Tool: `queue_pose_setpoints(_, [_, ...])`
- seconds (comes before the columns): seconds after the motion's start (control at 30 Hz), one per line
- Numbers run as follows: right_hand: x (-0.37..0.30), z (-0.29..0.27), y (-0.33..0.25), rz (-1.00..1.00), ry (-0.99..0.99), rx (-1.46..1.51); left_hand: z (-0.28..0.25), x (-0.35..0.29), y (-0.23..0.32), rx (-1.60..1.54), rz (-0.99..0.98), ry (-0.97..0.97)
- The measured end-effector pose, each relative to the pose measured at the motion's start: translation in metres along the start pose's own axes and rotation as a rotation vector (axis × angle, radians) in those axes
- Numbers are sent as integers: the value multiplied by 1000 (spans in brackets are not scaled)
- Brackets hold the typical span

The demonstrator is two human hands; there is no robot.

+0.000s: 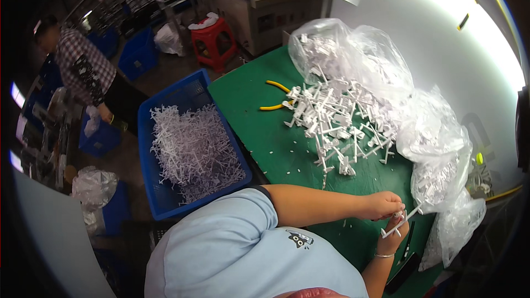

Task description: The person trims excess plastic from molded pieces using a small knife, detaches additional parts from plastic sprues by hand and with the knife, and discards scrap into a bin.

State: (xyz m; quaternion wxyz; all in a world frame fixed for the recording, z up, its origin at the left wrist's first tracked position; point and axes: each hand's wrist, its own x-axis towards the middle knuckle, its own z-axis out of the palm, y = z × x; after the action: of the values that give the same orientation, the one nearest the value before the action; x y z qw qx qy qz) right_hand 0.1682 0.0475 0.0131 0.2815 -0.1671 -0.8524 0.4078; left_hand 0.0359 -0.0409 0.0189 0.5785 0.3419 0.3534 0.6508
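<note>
My left hand and my right hand meet over the right part of a green-topped table. A slim white plastic part with short prongs at its lower end lies across my closed right hand. The fingertips of my left hand pinch a small white bit beside it; whether it belongs to the same part I cannot tell. Beyond my hands spreads a loose heap of similar white plastic parts. Yellow-handled pliers lie at the heap's left side, their jaws hidden.
Left of the table stands a blue crate full of thin white plastic pieces. Clear bags of white parts line the table's far right edge. A dark object lies near my right wrist. Beyond are a red stool and another person.
</note>
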Motion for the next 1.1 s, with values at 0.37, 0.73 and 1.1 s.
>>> queue_pose_setpoints(0.37, [14, 9, -11, -57, 29, 36, -10, 1, 11, 27, -7, 110])
queue_pose_setpoints(0.73, [4, -8, -1, 233, -58, 441, -7, 0, 7, -74, -70, 178])
queue_pose_setpoints(1.1, [6, -23, -14, 417, -639, 1168, -19, 4, 19, 7, 192, 384])
